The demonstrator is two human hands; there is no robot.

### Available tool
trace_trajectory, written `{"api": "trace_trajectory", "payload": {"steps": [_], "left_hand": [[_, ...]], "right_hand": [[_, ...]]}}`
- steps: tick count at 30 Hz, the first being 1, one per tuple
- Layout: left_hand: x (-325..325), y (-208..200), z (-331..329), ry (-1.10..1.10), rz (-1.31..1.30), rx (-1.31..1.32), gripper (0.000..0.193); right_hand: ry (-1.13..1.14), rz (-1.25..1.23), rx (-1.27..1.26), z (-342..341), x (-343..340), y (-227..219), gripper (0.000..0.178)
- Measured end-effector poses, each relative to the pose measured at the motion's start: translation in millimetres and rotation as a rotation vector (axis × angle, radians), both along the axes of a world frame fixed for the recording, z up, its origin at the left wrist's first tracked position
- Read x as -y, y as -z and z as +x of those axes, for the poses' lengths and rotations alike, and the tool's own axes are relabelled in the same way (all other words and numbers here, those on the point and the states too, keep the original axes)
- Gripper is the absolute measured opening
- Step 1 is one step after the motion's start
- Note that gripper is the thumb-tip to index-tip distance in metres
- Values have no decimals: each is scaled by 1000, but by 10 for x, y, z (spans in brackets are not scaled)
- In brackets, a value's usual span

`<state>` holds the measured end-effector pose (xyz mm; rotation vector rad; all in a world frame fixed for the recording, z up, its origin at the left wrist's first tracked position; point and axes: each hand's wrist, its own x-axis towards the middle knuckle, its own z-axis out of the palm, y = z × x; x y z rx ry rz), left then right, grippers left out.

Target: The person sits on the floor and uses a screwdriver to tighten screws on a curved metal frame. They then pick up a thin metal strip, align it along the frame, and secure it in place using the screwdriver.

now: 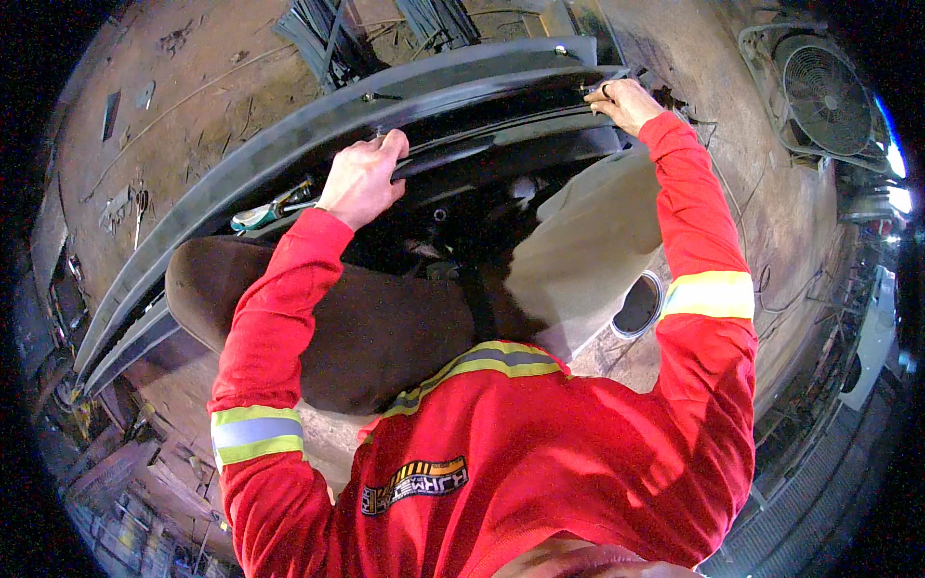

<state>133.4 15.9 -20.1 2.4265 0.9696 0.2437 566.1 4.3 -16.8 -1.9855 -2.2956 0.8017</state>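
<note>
A long dark grey steel channel [434, 69] lies across in front of me, its edges bowed by the lens. My left hand [364, 178] is closed at its inner side near the middle, thumb on top, beside a small bolt-like piece [379, 131]. What the fingers wrap is hidden. At the right end, my right hand [626, 104] pinches with curled fingers next to a small metal fitting. A thin dark line, possibly a rod or cable, runs between both hands. A tool with green-and-white handles [258, 216] rests left of my left forearm.
Beyond the channel lie bundles of thin dark steel bars [332, 48]. A floor fan [827, 94] stands at the far right. An open round tin [638, 306] sits beside my right knee. Cables and metal scraps litter the brown floor [198, 48].
</note>
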Motion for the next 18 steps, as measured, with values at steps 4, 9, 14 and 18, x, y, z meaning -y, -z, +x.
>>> {"api": "trace_trajectory", "payload": {"steps": [4,9,14,18], "left_hand": [[32,19,34,14,26,-28,38],[49,21,48,19,57,-51,38],[16,84,-4,-48,-63,70,44],[68,10,-50,-64,92,8,50]], "right_hand": [[14,2,6,37,66,6,22],[3,6,71,-33,81,-121,23],[-98,91,157,11,58,46,26],[12,95,18,-16,101,28,23]]}}
